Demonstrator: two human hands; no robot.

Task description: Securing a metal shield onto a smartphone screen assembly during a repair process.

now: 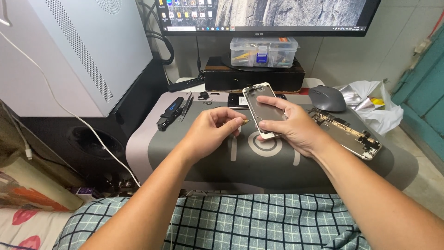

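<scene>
Grey work mat (185, 153) covers the desk, monitor (273, 16) at the far edge, mouse (327, 98) far right. Phone screen frame (262, 110) is held just above the mat's middle, long axis running far-left to near-right, metal back facing up, pale gold rim. Right hand (289, 125) is clamped round its near end, forearm coming in from the near right. Left hand (212, 132) pinches a small screwdriver (245, 121), tip pointing right at the frame's left edge.
</scene>
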